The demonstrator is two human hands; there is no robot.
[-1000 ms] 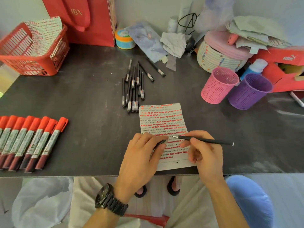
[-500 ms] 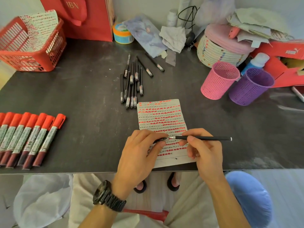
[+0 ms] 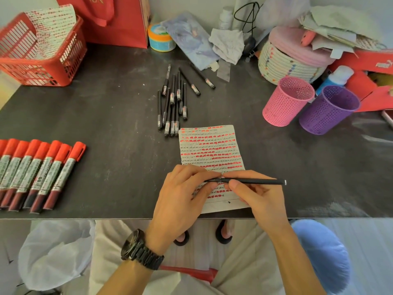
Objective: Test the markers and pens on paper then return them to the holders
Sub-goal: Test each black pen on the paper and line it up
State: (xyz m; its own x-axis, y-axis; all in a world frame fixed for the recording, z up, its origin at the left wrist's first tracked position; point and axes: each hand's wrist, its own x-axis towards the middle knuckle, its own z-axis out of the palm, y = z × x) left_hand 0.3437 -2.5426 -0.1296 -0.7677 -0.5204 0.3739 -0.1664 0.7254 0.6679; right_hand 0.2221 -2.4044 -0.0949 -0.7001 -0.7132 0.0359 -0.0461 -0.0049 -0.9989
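Both hands are low over the paper (image 3: pixel 210 145), near the front edge of the counter (image 3: pixel 106 116). The right hand (image 3: pixel 259 201) pinches a thin black pen (image 3: pixel 255 181) with thumb and fingers, and the pen lies flat, pointing left. The left hand (image 3: pixel 182 194) has its fingers curled on the pen's left end. It may be the cap there, but the fingers hide it. The hands cover the lower part of the paper.

The paper is full of red marks and dark scribbles. Just beyond it lies a pile of black pens (image 3: pixel 172 103). Far to the left, a row of red markers (image 3: pixel 38 173) lies side by side. To the right stand a pink cup (image 3: pixel 285 103) and a purple cup (image 3: pixel 327 111), touching each other and well apart from the hands. Nothing lies between the hands and the cups.

At the back are a red basket (image 3: pixel 42 67) with marked paper in it, a red bag (image 3: pixel 119 22), a tape roll (image 3: pixel 161 39), a woven box (image 3: pixel 291 60) and a blue bottle (image 3: pixel 338 77).

The counter is dark and scuffed. A pale wall is behind it. A black watch (image 3: pixel 140 250) is on the left wrist.
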